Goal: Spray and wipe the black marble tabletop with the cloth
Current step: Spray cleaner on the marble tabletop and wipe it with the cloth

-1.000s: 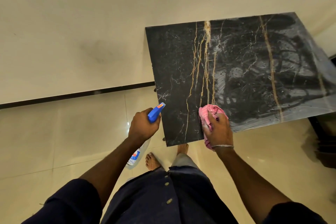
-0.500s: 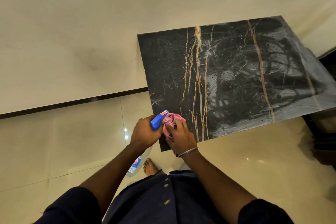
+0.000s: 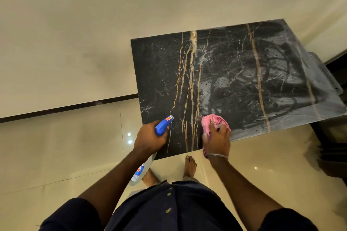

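Note:
The black marble tabletop (image 3: 234, 73) with gold veins fills the right middle of the view; its right half shows wet smear streaks, its left part looks dry. My right hand (image 3: 216, 139) grips a bunched pink cloth (image 3: 213, 121) and presses it on the tabletop near the front edge. My left hand (image 3: 150, 138) holds a spray bottle (image 3: 163, 124) by its blue trigger head over the front left corner, nozzle pointing across the marble. The clear bottle body (image 3: 139, 171) hangs below my wrist.
The table stands against a cream wall (image 3: 93, 24) with a dark skirting strip (image 3: 65, 108). Glossy beige floor tiles (image 3: 65, 146) spread to the left and front. My bare feet (image 3: 189, 167) stand at the table's front edge. Dark furniture (image 3: 334, 137) sits at the right.
My right hand slid the pink cloth from the front left corner, beside the spray head, back to the right along the front edge. The left hand kept the bottle near the corner.

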Demonstrator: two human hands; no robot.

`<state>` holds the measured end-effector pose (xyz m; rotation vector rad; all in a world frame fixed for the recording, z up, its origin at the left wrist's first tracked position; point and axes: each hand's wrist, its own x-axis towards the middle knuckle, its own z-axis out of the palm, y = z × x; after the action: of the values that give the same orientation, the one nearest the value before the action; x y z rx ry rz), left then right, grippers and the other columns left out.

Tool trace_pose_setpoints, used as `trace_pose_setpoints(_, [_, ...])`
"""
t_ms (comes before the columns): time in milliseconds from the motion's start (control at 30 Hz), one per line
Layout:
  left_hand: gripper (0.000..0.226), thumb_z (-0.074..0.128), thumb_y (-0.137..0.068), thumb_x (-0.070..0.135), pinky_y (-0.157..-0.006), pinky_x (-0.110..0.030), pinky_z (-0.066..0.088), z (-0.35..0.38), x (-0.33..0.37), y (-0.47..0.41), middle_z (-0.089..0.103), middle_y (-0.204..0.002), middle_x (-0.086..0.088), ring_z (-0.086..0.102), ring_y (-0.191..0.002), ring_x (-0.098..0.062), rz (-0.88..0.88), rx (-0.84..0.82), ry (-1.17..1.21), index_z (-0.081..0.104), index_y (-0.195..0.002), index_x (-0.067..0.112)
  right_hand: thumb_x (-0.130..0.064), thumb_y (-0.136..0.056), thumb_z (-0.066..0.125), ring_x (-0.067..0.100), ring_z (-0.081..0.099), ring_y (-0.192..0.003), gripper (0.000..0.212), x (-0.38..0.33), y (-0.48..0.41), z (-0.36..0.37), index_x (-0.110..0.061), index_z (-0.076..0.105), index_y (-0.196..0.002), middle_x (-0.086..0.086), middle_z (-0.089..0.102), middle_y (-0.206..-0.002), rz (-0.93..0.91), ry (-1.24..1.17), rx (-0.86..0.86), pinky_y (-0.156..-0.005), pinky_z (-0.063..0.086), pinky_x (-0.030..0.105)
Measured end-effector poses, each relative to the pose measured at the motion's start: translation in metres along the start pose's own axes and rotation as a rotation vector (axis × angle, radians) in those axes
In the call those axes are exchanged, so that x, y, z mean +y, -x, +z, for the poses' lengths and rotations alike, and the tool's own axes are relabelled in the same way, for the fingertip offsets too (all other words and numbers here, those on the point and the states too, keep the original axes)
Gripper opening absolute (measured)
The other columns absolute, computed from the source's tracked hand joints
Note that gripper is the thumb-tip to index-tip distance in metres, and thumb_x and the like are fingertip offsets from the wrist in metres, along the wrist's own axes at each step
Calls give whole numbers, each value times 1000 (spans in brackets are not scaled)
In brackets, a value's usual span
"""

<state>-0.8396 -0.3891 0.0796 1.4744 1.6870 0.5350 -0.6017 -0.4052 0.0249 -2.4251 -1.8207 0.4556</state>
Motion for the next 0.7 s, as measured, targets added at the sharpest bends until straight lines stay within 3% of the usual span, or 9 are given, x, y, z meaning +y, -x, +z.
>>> trace_pose_setpoints(100, [19, 67, -84, 32, -60, -25, 50, 5, 8, 2, 61, -69, 3, 60, -61, -14, -4, 27, -7, 62, -99, 20, -31, -83, 66, 43, 47, -118, 50, -36, 4, 10, -17, 54, -130, 20, 50, -127, -266, 4, -46, -73, 58, 48])
trace_pose_setpoints(200, [26, 68, -83, 40, -61, -17, 46, 9, 14, 4, 64, -74, 5, 61, -64, -10, -22, 47, 0, 62, -102, 23, -32, -86, 62, 39, 45, -120, 49, -68, 7, 19, -23, 45, -131, 17, 45, -133, -523, -6, -191, -80, 55, 48])
trace_pose_setpoints(333, [31, 67, -82, 44, -62, -16, 44, 14, 22, 3, 63, -75, 7, 59, -64, -9, -55, 84, -4, 63, -103, 21, -33, -88, 61, 36, 45, -121, 48, -62, 0, 13, -25, 44, -133, 16, 45, -135, -630, -8, -222, -79, 54, 43])
trace_pose_setpoints(533, [26, 66, -86, 32, -61, -19, 43, 23, 26, -5, 57, -68, 10, 56, -61, -10, -100, 94, -24, 63, -105, 14, -29, -81, 68, 41, 48, -115, 54, 25, -41, -6, -17, 54, -131, 20, 49, -122, -328, -17, -20, -69, 58, 47])
trace_pose_setpoints(633, [25, 64, -87, 33, -58, -17, 41, 25, 32, -8, 57, -68, 10, 56, -60, -10, -84, 109, -35, 64, -105, 16, -29, -79, 70, 43, 47, -114, 49, 58, -58, -14, -12, 59, -124, 21, 50, -121, -211, -13, 35, -80, 55, 51])
trace_pose_setpoints(700, [25, 64, -87, 33, -57, -16, 39, 26, 35, -11, 57, -69, 11, 56, -61, -10, -97, 110, -26, 63, -106, 17, -30, -80, 71, 42, 46, -115, 50, 57, -60, -14, -12, 59, -125, 21, 49, -123, -148, -30, 27, -79, 54, 49])
